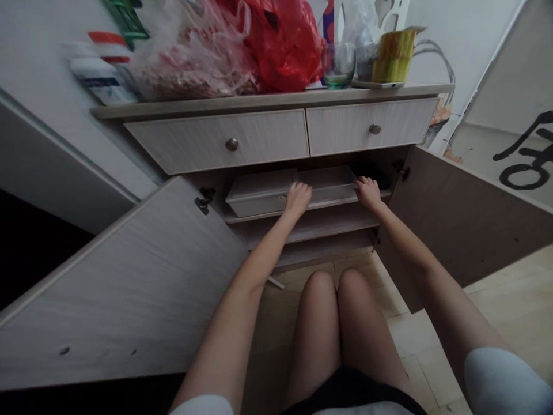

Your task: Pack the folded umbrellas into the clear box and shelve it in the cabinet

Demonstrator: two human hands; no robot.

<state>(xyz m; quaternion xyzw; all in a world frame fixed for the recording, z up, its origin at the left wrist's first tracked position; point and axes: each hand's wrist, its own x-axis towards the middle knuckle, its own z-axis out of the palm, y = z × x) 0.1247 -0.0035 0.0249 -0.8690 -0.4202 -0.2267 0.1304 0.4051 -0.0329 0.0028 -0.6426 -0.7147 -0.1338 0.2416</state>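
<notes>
Two pale, see-through storage boxes sit side by side on the top shelf of an open cabinet. My left hand [299, 197] is closed at the left front corner of the right-hand box [330, 192]. At that box's right front corner, my right hand [368, 191] grips the edge with curled fingers. The left-hand box [254, 203] stands just beside my left hand, with a small mark near its front right end. What the right-hand box contains cannot be made out. Behind my right hand lies something dark [374, 173], poorly lit.
The left door [142, 276] and right door [466, 213] stand swung outward. Lower shelves [328, 223] lie beneath the boxes. Two knobbed drawers [268, 135] are above. On the cabinet top are plastic bags [285, 46], a glass [340, 64], a yellow container [394, 56] and bottles [103, 80].
</notes>
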